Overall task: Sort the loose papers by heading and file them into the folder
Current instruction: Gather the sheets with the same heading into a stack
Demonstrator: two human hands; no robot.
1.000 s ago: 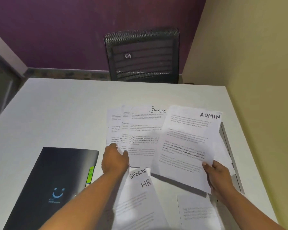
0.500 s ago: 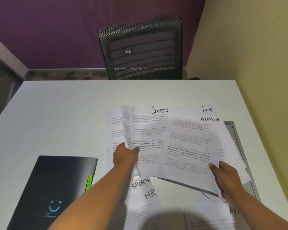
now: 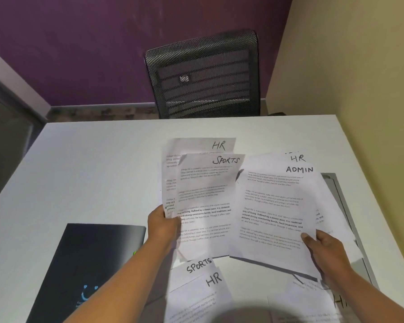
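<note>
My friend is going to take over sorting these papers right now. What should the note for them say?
Left hand: grips a fan of papers, the SPORTS sheet in front and an HR sheet behind it.
Right hand: grips the ADMIN sheet, with a second HR sheet behind it.
Loose papers with mixed headings lie on the table near the front edge.
The black folder lies closed on the left.
Done: nothing visibly filed.
Left: group by heading, then file everything.
</note>
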